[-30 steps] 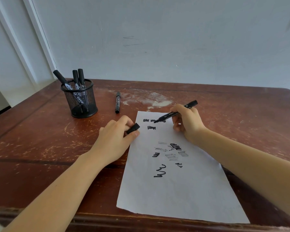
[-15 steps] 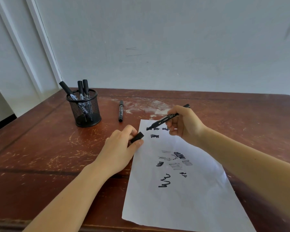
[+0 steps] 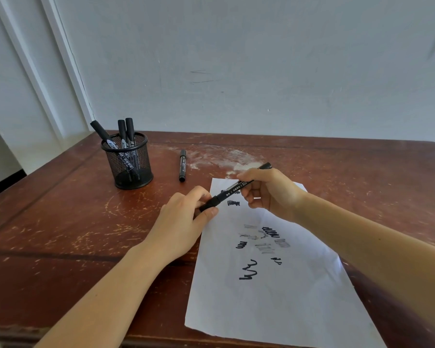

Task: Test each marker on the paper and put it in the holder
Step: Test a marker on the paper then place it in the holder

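Observation:
A black marker [image 3: 232, 189] is held level above the top of the white paper [image 3: 274, 297]. My right hand [image 3: 269, 192] grips its barrel. My left hand [image 3: 183, 219] pinches the black cap [image 3: 209, 204], which sits on the marker's tip end. The paper carries several black and grey scribbles. A black mesh holder [image 3: 128, 160] stands at the back left with three black markers in it. One more black marker [image 3: 182, 165] lies capped on the table between the holder and the paper.
The worn brown wooden table [image 3: 60, 222] has a pale scuffed patch [image 3: 224, 159] behind the paper. A grey wall rises right behind the table, with a white door frame [image 3: 60, 59] at the left.
The marker tip has lifted off the paper and swung left to my left hand. The cap, held apart before, now sits on the tip.

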